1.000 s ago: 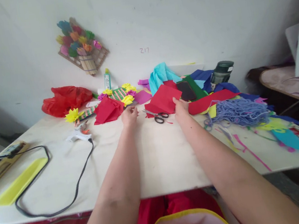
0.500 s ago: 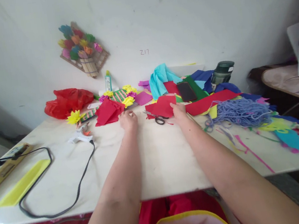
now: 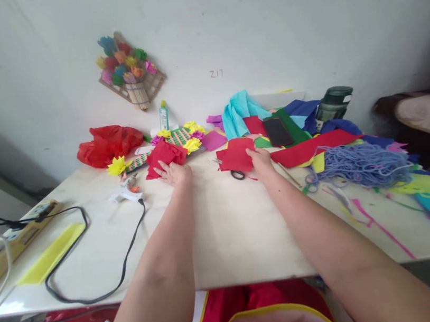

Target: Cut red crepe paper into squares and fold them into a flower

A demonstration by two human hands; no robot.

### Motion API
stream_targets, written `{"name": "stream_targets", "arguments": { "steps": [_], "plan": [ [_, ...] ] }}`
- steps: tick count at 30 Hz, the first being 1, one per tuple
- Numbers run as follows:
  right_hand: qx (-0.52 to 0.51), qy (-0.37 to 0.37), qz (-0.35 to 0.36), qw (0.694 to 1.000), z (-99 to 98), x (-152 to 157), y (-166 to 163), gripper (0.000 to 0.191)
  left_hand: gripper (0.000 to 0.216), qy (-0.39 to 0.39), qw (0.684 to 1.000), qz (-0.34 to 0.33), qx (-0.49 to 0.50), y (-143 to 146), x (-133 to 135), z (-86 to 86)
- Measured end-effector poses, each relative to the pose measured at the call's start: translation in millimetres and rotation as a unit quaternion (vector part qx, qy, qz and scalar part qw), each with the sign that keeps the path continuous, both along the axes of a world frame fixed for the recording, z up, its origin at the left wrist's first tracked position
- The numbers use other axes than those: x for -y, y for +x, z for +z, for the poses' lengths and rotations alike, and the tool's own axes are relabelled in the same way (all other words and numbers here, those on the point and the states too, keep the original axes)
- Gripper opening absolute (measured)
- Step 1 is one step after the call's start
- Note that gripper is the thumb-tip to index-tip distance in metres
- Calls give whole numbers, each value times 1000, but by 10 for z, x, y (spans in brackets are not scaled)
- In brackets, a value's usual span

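My right hand [image 3: 261, 161] pinches the near edge of a flat red paper sheet [image 3: 235, 155] lying on the white table [image 3: 228, 228]. The sheet covers most of a pair of black-handled scissors [image 3: 236, 174]. My left hand [image 3: 174, 173] reaches to a crumpled red paper [image 3: 165, 155] at the far left centre, its fingers curled on the paper's near edge.
A glue gun [image 3: 126, 194] with a black cord [image 3: 106, 272] lies left. A yellow ruler [image 3: 48, 255] and a power strip [image 3: 13, 237] sit further left. Coloured papers, a black phone [image 3: 277, 131], blue yarn [image 3: 361, 164], a green bottle [image 3: 333, 103] and a red bag [image 3: 106, 142] crowd the back.
The right hand has laid the lifted red sheet down flat over the scissors. The left hand has moved left to the crumpled red paper. The view has shifted slightly left.
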State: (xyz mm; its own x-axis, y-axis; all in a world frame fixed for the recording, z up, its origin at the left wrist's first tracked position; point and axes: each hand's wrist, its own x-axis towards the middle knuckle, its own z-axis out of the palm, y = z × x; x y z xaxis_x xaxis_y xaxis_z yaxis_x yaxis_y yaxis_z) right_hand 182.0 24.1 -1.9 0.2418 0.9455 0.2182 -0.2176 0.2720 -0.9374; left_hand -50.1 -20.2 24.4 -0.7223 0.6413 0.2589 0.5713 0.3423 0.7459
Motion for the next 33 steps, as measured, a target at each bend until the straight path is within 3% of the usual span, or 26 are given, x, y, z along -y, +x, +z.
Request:
{"name": "stream_targets", "arguments": {
  "steps": [3,6,9,14,19,22,28,33],
  "plan": [
    [13,-36,16,999,90,88,-51,15,49,-23,999,-31,6,-114,-8,34],
    [189,-58,-35,980,155,150,-48,14,58,-38,999,-29,9,-180,15,16],
    [399,-82,-98,908,189,204,-34,17,59,-14,1000,3,-1,-204,63,-33],
    [540,78,-182,818,240,330,-154,42,56,32,999,24,15,-204,141,-22],
    [647,216,-61,729,371,413,-568,32,53,3,998,52,19,-190,155,37],
    [670,263,11,694,442,381,-914,32,55,-8,998,51,29,-174,148,36],
    [686,281,74,667,482,226,-1499,32,53,15,997,64,40,-123,166,47],
    [712,271,105,639,473,58,-1741,29,55,13,996,69,57,-102,177,75]
  ]
}}
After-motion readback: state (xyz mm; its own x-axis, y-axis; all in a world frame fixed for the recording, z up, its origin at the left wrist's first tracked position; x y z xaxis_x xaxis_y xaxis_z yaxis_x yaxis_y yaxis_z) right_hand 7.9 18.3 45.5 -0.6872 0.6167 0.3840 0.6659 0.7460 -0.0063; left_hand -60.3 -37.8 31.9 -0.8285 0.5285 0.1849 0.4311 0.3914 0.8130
